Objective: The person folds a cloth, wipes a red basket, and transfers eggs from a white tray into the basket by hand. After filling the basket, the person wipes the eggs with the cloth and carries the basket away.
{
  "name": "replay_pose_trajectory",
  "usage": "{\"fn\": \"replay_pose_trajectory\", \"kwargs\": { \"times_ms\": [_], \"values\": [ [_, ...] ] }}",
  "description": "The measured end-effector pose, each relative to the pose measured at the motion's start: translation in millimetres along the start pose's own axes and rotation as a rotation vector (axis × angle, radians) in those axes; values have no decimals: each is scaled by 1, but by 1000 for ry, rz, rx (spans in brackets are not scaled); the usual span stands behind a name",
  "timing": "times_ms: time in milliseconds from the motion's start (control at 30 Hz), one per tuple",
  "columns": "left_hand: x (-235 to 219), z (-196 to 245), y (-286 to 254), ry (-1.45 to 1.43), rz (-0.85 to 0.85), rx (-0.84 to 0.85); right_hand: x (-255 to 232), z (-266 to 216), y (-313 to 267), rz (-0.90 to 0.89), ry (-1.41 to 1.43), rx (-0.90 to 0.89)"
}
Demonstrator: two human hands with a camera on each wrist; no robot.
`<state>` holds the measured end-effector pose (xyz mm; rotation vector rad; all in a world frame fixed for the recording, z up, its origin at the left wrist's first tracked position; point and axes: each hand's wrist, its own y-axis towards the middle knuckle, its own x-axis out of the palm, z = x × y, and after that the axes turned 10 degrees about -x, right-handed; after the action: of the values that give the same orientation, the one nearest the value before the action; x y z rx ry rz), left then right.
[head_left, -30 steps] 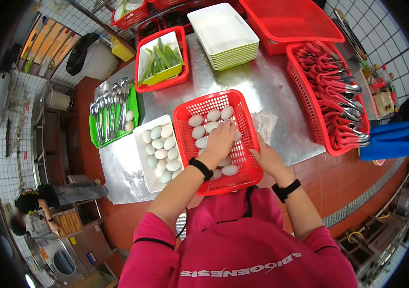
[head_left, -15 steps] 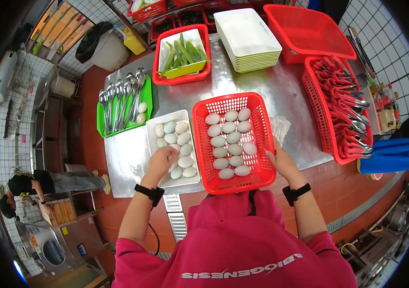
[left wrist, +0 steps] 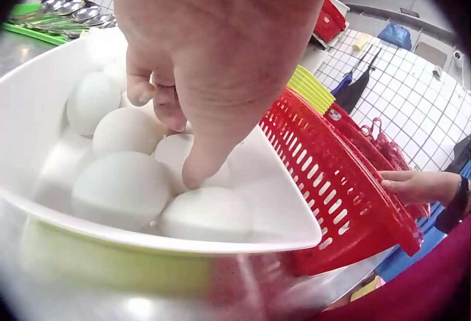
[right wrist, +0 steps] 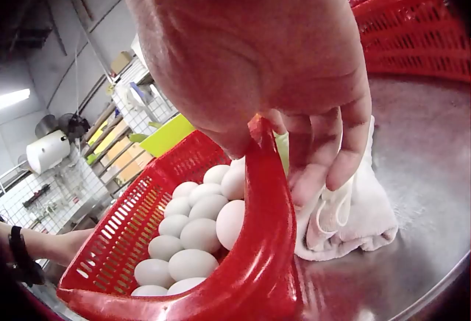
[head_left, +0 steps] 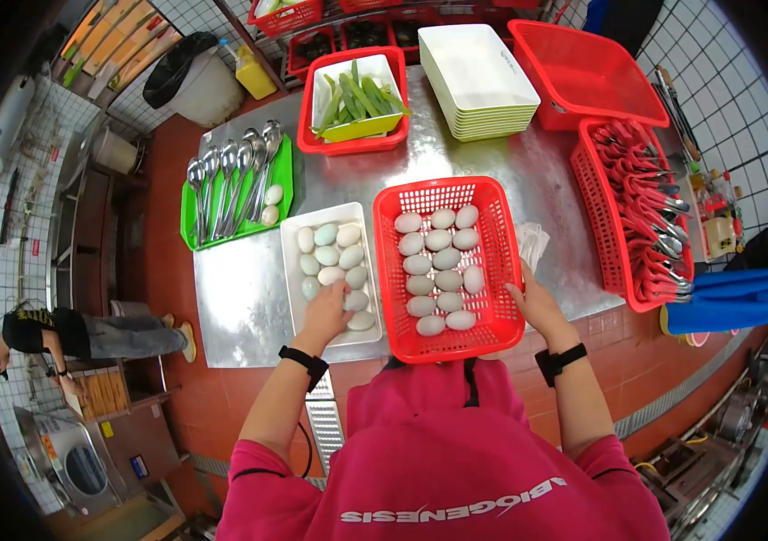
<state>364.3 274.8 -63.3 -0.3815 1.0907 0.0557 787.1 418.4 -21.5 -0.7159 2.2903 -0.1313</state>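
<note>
In the head view, a white tray (head_left: pixel 292 261) of pale eggs stands left of a red basket (head_left: pixel 515 270), which holds more eggs in rows. My left hand (head_left: pixel 325 317) reaches into the tray's right side. Up close in the left wrist view, the thumb and curled fingers of my left hand (left wrist: pixel 221 56) are round an egg (left wrist: pixel 171 161), partly hidden, among other eggs. My right hand (head_left: pixel 539 308) grips the basket's right rim; the right wrist view shows its thumb inside and its fingers outside that rim (right wrist: pixel 268 211), beside a white cloth (right wrist: pixel 364 222).
A green tray (head_left: pixel 283 194) with spoons and two eggs lies at the left. Behind stand a vegetable container (head_left: pixel 357 135), stacked white trays (head_left: pixel 478 72) and an empty red basket (head_left: pixel 587 72). Red-handled utensils (head_left: pixel 632 198) fill a basket at the right. Another person (head_left: pixel 86 334) stands far left.
My left hand has moved from the red basket to the white tray, then slightly right within it. My right hand stays at the basket's rim.
</note>
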Motion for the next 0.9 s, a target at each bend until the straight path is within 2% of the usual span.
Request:
{"fn": "replay_pose_trajectory", "kwargs": {
  "times_ms": [300,500,633,700,833,900],
  "values": [
    [-10,1,7,35,-73,-7,7,13,0,70,-23,-100],
    [-19,0,4,-46,-45,15,8,16,1,63,-21,-115],
    [-49,23,-6,-78,-49,-10,7,15,1,61,-31,-116],
    [-56,27,-6,-123,14,7,6,15,0,56,-43,-102],
    [-77,81,-4,-221,0,-42,6,18,1,36,-73,-80],
    [-73,114,-1,-254,-12,117,6,19,2,36,-76,-77]
  ]
}}
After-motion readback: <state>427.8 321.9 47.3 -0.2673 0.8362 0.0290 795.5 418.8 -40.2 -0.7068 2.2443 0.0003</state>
